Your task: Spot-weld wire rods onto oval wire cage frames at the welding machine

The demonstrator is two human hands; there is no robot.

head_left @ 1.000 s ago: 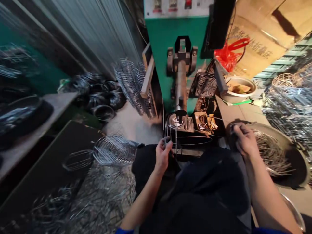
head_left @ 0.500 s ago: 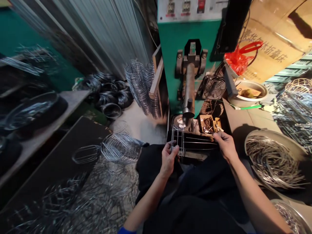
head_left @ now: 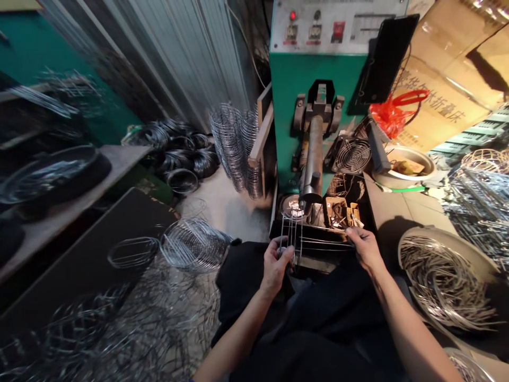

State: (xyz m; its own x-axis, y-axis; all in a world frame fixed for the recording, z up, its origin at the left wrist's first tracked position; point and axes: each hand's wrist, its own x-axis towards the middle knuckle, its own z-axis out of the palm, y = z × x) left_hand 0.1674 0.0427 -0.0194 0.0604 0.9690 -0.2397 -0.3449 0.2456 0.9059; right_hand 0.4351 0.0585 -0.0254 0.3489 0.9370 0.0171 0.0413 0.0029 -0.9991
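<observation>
My left hand (head_left: 277, 265) is closed around a thin wire frame (head_left: 292, 233), its fingers and thumb pinching the near part. The frame's far end reaches under the metal arm (head_left: 314, 159) of a green machine (head_left: 286, 106), near the tip. My right hand (head_left: 363, 246) pinches the right-hand ends of thin straight wires (head_left: 326, 243), which run leftward to the frame. Whether these wires are joined to the frame I cannot tell. Just beyond my hands, a round dish (head_left: 292, 206) with whitish pieces and a small yellow box (head_left: 338, 212) sit below the arm.
Stacked wire rings (head_left: 234, 148) lean left of the machine, beside a wooden bar (head_left: 260, 138). Bundled wire grids (head_left: 194, 244) lie on the floor to the left. At right stand a basin of bent wires (head_left: 445, 276) and a pale bowl (head_left: 409, 164). A black phone-like slab (head_left: 392, 58) hangs by the panel.
The view has tilted up, so more of the machine's panel shows, including a lit red lamp. Both hands keep their grips, and the wire frame stays under the arm.
</observation>
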